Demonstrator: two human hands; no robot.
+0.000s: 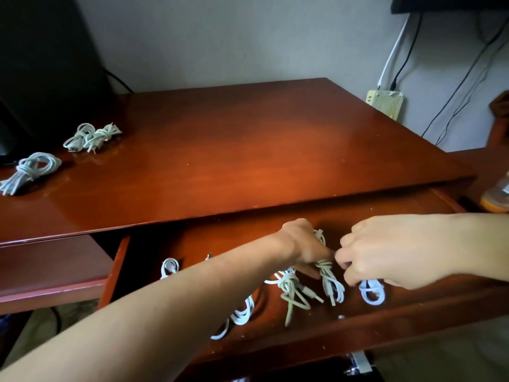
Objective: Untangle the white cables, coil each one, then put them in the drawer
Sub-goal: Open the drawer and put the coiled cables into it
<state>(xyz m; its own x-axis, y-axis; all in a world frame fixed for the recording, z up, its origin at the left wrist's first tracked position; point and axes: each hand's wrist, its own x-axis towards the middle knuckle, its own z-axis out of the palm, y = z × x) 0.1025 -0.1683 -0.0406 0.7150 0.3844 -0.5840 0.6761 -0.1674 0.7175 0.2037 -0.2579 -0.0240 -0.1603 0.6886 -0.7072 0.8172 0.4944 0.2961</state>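
The wooden drawer stands pulled open under the desk top. Inside lie several coiled white cables: one at the left, one under my forearm, a greenish-white one and a small white coil at the right. My left hand grips a coiled cable low in the drawer. My right hand pinches at the same cable's wrapped middle, its fingers curled. Two more coiled cables lie on the desk top at the left, one further back and one nearer the edge.
The glossy desk top spreads behind the drawer. A dark monitor stands at the back left. A beige router with hanging wires sits on the wall at the right. An orange object rests at the right edge.
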